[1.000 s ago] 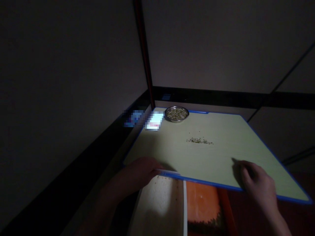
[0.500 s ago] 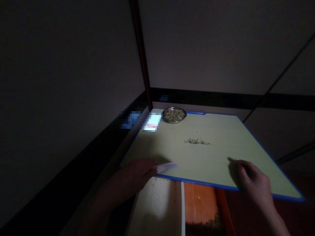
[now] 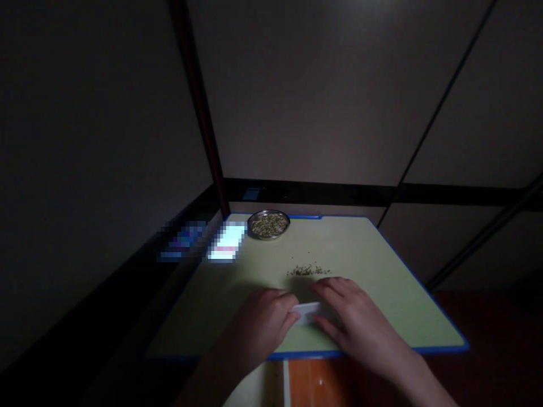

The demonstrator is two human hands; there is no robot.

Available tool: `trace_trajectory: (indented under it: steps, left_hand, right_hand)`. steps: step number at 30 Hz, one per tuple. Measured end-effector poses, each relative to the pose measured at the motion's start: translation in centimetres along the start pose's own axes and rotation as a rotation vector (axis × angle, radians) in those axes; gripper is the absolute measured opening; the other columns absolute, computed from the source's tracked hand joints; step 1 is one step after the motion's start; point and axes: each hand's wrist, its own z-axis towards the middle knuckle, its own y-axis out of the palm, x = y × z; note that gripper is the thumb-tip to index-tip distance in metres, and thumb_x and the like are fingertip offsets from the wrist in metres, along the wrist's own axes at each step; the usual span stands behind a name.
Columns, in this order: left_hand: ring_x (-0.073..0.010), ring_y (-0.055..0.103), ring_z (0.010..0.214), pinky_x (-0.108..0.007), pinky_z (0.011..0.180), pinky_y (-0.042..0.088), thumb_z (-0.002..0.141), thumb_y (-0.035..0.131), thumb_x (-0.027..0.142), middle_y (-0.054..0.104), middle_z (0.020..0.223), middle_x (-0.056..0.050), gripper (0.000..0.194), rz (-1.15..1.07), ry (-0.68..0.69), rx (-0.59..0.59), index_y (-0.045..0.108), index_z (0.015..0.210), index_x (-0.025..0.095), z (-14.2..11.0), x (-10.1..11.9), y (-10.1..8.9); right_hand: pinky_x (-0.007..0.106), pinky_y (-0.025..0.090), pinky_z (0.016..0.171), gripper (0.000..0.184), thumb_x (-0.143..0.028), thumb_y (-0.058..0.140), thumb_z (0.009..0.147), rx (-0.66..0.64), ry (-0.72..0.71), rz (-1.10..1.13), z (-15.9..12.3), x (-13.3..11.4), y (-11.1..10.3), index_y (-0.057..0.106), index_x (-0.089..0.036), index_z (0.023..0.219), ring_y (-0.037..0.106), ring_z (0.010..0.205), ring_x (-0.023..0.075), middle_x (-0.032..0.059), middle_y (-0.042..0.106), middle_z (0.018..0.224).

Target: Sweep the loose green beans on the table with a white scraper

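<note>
Steel bowl [image 3: 268, 238] of seeds [image 3: 270, 225], far left on green board [image 3: 360, 249]; left hand [image 3: 267, 316], board's near side, pinching white strip [image 3: 306, 310]; loose seeds [image 3: 304, 272], mid-board; right hand [image 3: 348, 311], board's near side, thumb and fingers spread, strip contact unclear.

This looks like a home: blue-edged table [image 3: 360, 249], metal bowl [image 3: 270, 238], panelled walls [image 3: 297, 102].
</note>
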Motion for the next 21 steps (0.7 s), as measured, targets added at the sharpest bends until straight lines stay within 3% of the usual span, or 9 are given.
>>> trace_trajectory:
  steps: [2,5,8,11,14,21]
  left_hand:
    - [-0.0185,0.063,0.078,-0.030,0.072,0.043,0.091,0.051,0.030,0.071,0.083,-0.004,0.021,-0.039,0.032,0.027,0.065,0.078,0.022,0.3,0.1,0.4]
    - [-0.0178,0.063,0.084,-0.029,0.077,0.046,0.089,0.056,0.036,0.071,0.090,-0.002,0.016,-0.191,0.026,0.122,0.066,0.088,0.024,1.0,-1.7,0.6]
    - [-0.0181,0.063,0.088,-0.028,0.077,0.048,0.086,0.058,0.045,0.070,0.099,-0.004,0.027,-0.323,-0.111,0.350,0.063,0.100,0.022,2.1,-5.8,0.4]
    - [-0.0169,0.060,0.072,-0.028,0.067,0.046,0.090,0.047,0.049,0.067,0.080,-0.002,0.032,-0.317,-0.288,0.403,0.061,0.091,0.021,3.4,-10.4,0.5]
    - [-0.0166,0.058,0.066,-0.028,0.062,0.043,0.091,0.042,0.049,0.062,0.071,0.000,0.033,-0.246,-0.366,0.436,0.060,0.090,0.021,4.4,-13.4,1.3]
    - [-0.0166,0.059,0.070,-0.027,0.065,0.043,0.093,0.038,0.047,0.064,0.079,-0.001,0.032,-0.226,-0.367,0.468,0.058,0.091,0.022,4.5,-15.2,3.9]
  right_hand:
    - [0.037,0.049,0.081,0.012,-0.027,0.058,0.090,-0.116,-0.002,-0.056,1.0,-0.4,0.1,0.066,-0.021,0.098,0.065,0.088,0.0240,0.0071,0.071,0.094]
    - [0.029,0.044,0.065,0.017,-0.029,0.052,0.095,-0.193,0.044,-0.056,1.9,0.5,-0.3,0.063,-0.021,0.085,0.064,0.070,0.0195,0.0043,0.070,0.078]
    - [0.025,0.039,0.057,0.015,-0.032,0.052,0.093,-0.159,0.181,0.052,2.6,3.3,-1.5,0.063,-0.022,0.091,0.063,0.064,0.0178,0.0035,0.069,0.074]
    - [0.029,0.047,0.068,0.036,-0.029,0.054,0.088,0.010,0.327,0.145,3.3,7.1,-1.8,0.055,-0.019,0.123,0.067,0.083,0.0226,0.0094,0.072,0.096]
    - [0.037,0.048,0.088,0.058,-0.023,0.050,0.086,0.174,0.446,0.174,4.0,9.5,-0.1,0.041,-0.017,0.143,0.065,0.105,0.0262,0.0148,0.067,0.120]
    - [0.038,0.050,0.092,0.071,-0.019,0.046,0.083,0.200,0.522,0.314,5.5,9.5,6.2,0.029,-0.013,0.152,0.066,0.107,0.0265,0.0157,0.069,0.116]
